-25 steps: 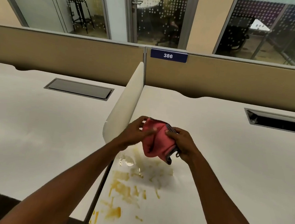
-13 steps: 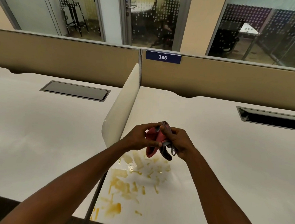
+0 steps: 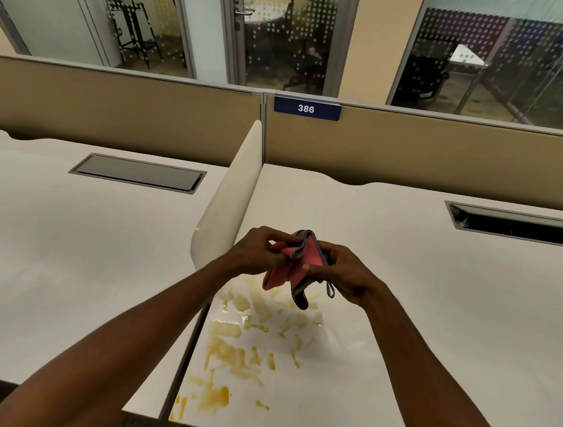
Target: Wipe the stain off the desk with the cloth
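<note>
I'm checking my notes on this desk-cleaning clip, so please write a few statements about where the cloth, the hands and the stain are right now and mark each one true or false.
1. Both hands hold the pink cloth above the desk. True: the left hand and the right hand each have a grip on it.
2. The cloth lies flat on the stain. False: it is bunched up in the air, off the stain.
3. Yellow stain streaks remain on the desk below the hands. True.
4. The sign on the partition reads 368. False: the sign reads 386.
5. The stain sits on the desk left of the white divider. False: it is on the desk to the right of the divider.
</note>
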A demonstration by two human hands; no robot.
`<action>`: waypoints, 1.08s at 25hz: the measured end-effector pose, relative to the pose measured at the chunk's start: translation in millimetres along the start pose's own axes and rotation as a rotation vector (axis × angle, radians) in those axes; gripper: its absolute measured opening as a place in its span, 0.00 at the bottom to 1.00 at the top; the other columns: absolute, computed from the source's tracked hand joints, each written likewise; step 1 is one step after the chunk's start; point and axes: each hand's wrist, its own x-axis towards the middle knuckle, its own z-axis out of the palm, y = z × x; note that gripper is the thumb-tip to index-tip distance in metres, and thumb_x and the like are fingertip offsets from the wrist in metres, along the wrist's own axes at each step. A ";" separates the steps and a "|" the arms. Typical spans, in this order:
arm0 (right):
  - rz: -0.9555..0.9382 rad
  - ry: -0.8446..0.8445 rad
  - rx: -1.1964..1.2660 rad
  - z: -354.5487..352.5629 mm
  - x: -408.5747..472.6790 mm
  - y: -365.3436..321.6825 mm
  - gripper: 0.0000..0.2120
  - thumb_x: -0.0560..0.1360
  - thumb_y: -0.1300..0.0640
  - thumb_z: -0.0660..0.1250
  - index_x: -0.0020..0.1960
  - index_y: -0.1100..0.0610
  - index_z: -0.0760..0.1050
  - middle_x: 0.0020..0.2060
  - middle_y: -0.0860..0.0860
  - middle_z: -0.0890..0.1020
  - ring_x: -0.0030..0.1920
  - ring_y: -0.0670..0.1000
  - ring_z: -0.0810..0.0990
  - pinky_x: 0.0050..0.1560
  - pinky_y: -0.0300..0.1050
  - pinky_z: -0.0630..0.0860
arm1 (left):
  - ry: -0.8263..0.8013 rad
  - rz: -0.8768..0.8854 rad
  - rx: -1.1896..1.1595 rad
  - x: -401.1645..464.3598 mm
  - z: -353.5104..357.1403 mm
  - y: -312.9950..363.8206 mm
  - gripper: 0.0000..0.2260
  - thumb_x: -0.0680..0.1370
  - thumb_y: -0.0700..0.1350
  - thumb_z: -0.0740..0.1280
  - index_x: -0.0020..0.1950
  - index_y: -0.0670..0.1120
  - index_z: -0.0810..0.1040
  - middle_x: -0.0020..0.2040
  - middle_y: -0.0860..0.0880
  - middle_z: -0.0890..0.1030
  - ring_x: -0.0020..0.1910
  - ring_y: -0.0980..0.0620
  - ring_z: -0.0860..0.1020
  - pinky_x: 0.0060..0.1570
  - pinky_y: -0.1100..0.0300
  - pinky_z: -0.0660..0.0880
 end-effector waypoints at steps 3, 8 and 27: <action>0.028 0.130 -0.064 -3.6 2.9 -5.9 0.18 0.78 0.68 0.70 0.67 0.60 0.79 0.56 0.63 0.85 0.50 0.59 0.82 0.44 0.48 0.77 | 0.076 -0.033 -0.099 -1.3 -1.6 3.7 0.19 0.74 0.42 0.72 0.63 0.56 0.83 0.61 0.53 0.83 0.55 0.57 0.81 0.52 0.60 0.81; 0.044 0.243 -0.159 -0.3 9.5 -7.9 0.11 0.81 0.50 0.70 0.55 0.56 0.86 0.40 0.55 0.86 0.36 0.49 0.80 0.31 0.38 0.71 | 0.155 0.023 0.083 1.2 14.8 9.0 0.25 0.69 0.48 0.81 0.64 0.47 0.82 0.57 0.50 0.85 0.54 0.54 0.81 0.56 0.62 0.77; -0.050 0.108 -1.097 -43.5 -34.7 75.7 0.12 0.72 0.65 0.72 0.55 0.58 0.86 0.57 0.55 0.86 0.63 0.59 0.80 0.59 0.50 0.77 | -0.247 0.106 0.762 13.8 64.8 -54.8 0.17 0.77 0.38 0.69 0.61 0.56 0.84 0.59 0.50 0.84 0.59 0.47 0.80 0.59 0.53 0.75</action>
